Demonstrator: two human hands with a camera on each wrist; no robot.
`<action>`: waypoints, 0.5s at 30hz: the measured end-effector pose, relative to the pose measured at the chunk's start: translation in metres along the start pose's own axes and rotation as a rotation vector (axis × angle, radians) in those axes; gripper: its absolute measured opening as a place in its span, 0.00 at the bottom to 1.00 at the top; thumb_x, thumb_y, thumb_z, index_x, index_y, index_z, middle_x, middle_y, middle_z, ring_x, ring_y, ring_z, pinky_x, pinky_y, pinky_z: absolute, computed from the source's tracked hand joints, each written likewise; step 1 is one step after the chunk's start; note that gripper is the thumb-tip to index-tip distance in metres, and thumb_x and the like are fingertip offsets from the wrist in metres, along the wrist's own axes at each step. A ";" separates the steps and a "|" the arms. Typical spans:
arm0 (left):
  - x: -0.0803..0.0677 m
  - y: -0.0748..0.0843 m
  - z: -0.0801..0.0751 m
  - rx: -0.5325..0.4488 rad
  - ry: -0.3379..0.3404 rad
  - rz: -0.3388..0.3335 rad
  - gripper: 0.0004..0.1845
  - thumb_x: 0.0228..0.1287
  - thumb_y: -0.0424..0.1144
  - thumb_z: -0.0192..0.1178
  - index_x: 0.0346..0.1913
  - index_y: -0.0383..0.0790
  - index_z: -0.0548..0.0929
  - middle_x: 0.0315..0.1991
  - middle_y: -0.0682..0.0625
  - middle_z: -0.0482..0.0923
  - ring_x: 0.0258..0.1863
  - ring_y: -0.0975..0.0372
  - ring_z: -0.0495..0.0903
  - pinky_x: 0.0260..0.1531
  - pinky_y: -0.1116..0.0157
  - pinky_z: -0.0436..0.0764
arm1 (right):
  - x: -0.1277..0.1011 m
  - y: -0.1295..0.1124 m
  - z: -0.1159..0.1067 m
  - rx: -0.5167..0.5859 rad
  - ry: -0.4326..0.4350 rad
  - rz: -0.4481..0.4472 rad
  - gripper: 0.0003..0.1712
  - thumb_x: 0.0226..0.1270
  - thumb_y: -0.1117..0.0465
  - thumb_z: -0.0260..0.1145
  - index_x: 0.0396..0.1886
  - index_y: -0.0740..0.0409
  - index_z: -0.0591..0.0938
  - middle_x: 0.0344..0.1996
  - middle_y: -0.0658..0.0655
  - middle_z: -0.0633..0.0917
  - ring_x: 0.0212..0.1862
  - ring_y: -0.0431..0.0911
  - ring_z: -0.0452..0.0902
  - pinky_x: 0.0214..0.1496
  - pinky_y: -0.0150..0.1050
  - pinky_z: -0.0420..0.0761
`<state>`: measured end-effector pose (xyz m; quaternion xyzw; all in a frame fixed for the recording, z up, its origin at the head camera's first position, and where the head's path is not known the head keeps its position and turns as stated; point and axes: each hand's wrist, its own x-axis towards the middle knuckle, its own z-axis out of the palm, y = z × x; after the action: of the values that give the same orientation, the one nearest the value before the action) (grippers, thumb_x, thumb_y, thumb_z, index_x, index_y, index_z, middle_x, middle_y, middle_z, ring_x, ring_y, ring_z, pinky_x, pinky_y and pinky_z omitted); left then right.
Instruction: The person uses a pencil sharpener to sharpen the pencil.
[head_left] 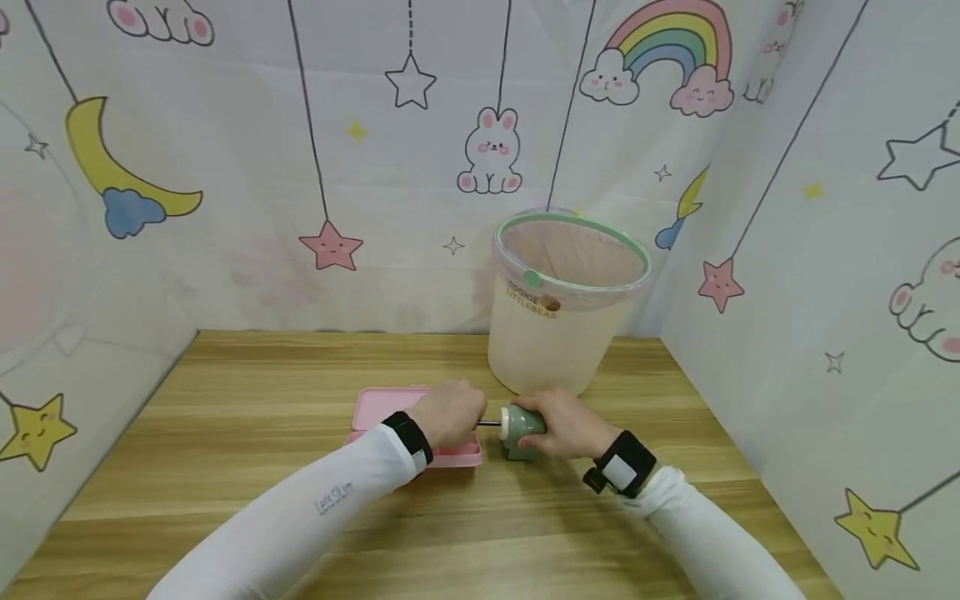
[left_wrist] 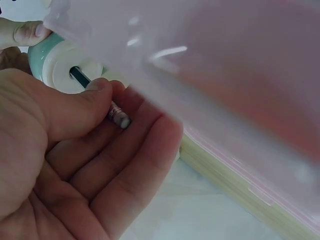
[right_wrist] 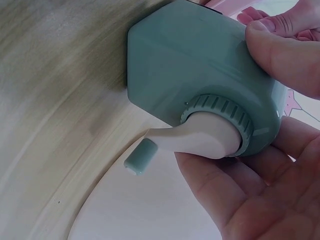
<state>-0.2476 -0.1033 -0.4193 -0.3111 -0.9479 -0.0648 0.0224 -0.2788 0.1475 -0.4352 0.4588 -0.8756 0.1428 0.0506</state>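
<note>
My left hand (head_left: 450, 414) pinches a dark pencil (left_wrist: 80, 76) near its eraser end, between thumb and fingers. The pencil's other end sits inside the hole in the cream front of a green hand-crank pencil sharpener (right_wrist: 175, 60). From the right, my right hand (head_left: 572, 427) grips the sharpener's rounded body, thumb on one side and fingers on the other. A cream crank handle (right_wrist: 200, 134) with a small green knob (right_wrist: 141, 156) sticks out at the back, untouched in the right wrist view. Under my left hand lies an open pink pencil case (head_left: 386, 407), partly hidden by it.
Behind the sharpener stands a cream waste bin (head_left: 551, 333) with a green rim and a plastic liner. The wood-grain table (head_left: 285, 392) is bounded by patterned cloth walls (head_left: 420, 275) at the back and sides.
</note>
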 end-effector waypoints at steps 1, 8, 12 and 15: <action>0.000 0.000 0.000 0.001 -0.001 -0.003 0.07 0.67 0.27 0.74 0.32 0.39 0.91 0.29 0.47 0.90 0.30 0.55 0.89 0.35 0.56 0.90 | 0.000 0.000 0.000 -0.002 -0.002 0.002 0.32 0.62 0.56 0.87 0.63 0.66 0.88 0.47 0.57 0.95 0.43 0.44 0.88 0.45 0.36 0.84; 0.000 0.002 0.001 0.007 -0.006 -0.016 0.06 0.67 0.27 0.74 0.33 0.39 0.90 0.30 0.46 0.89 0.31 0.54 0.90 0.36 0.55 0.90 | -0.001 -0.001 -0.001 0.004 -0.023 0.031 0.33 0.62 0.57 0.87 0.64 0.66 0.88 0.49 0.58 0.95 0.44 0.44 0.87 0.45 0.36 0.83; 0.001 0.002 0.002 0.009 -0.004 -0.019 0.07 0.64 0.29 0.77 0.32 0.39 0.89 0.30 0.46 0.89 0.31 0.54 0.89 0.36 0.55 0.90 | -0.001 0.000 -0.001 0.009 -0.023 0.030 0.34 0.62 0.57 0.87 0.64 0.67 0.88 0.50 0.59 0.95 0.44 0.45 0.88 0.45 0.36 0.84; 0.002 0.001 0.002 0.028 0.003 -0.023 0.08 0.63 0.29 0.78 0.31 0.40 0.88 0.29 0.47 0.88 0.32 0.54 0.90 0.36 0.55 0.90 | 0.000 0.001 -0.001 0.013 -0.026 0.033 0.35 0.62 0.57 0.87 0.65 0.67 0.88 0.50 0.58 0.95 0.44 0.45 0.88 0.45 0.36 0.84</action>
<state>-0.2485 -0.1014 -0.4212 -0.2999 -0.9521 -0.0523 0.0277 -0.2793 0.1485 -0.4349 0.4464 -0.8827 0.1432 0.0339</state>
